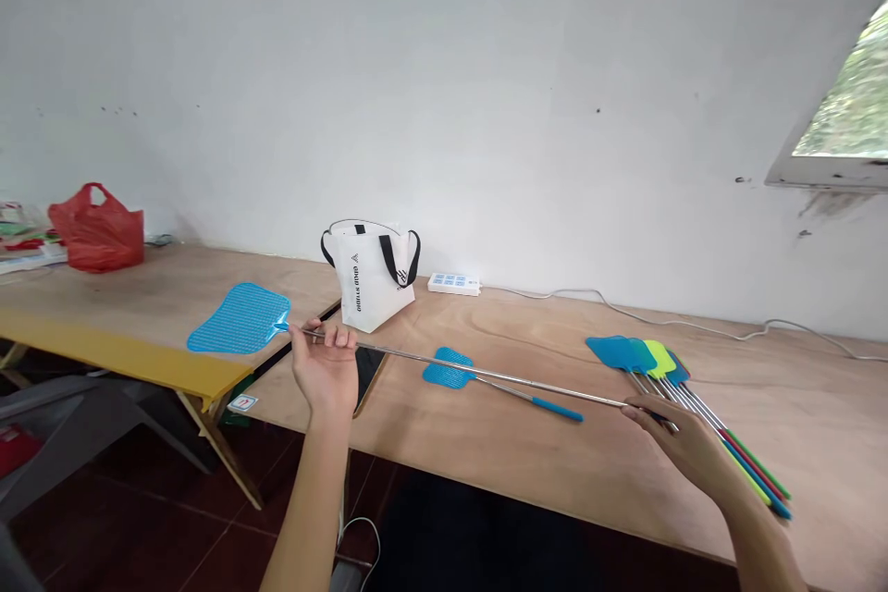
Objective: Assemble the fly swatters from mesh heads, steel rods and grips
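Observation:
I hold a long fly swatter stretched out across the table, its blue head (240,319) at the left and its thin metal rod (486,374) running to the right. My left hand (325,368) is closed round the rod just behind the head. My right hand (676,439) grips the far end of the rod near its handle. A second, shorter blue fly swatter (478,381) lies flat on the wooden table (527,453) under the rod. A bundle of several swatters with blue and green heads (642,357) lies beside my right hand.
A white tote bag with black handles (371,282) stands behind the rod. A white power strip (453,284) with a cable lies by the wall. A red plastic bag (97,229) sits far left. A dark phone-like slab (367,370) lies below my left hand.

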Action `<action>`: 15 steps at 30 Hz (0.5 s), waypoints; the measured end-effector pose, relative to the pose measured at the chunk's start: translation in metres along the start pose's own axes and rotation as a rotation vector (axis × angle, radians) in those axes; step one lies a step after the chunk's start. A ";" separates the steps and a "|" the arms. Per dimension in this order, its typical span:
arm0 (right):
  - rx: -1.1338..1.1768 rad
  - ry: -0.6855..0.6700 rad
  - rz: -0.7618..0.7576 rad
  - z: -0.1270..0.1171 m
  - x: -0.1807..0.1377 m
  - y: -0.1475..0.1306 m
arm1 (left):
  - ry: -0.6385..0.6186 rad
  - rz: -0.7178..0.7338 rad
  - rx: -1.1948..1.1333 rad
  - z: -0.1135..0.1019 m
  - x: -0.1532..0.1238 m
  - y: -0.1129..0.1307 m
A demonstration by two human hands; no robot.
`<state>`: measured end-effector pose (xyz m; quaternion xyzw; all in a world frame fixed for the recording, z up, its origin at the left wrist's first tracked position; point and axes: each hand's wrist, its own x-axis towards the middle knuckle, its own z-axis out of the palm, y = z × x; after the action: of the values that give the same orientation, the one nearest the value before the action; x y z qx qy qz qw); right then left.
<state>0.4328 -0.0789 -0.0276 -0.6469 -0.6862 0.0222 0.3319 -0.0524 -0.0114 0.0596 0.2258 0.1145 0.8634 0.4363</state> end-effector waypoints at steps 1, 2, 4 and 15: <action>0.005 -0.010 0.009 -0.001 0.000 -0.002 | -0.005 -0.010 -0.028 0.001 -0.001 0.001; 0.009 -0.018 0.020 -0.002 0.000 -0.003 | -0.008 -0.018 -0.051 0.002 -0.002 0.001; 0.013 -0.025 0.040 -0.005 -0.001 -0.003 | -0.010 -0.027 -0.079 0.005 -0.005 0.002; -0.045 0.130 0.073 -0.020 -0.004 0.003 | -0.090 -0.116 -0.126 0.017 -0.021 0.005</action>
<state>0.4445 -0.0898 -0.0147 -0.6789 -0.6395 -0.0231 0.3601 -0.0363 -0.0311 0.0706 0.2294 0.0533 0.8313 0.5035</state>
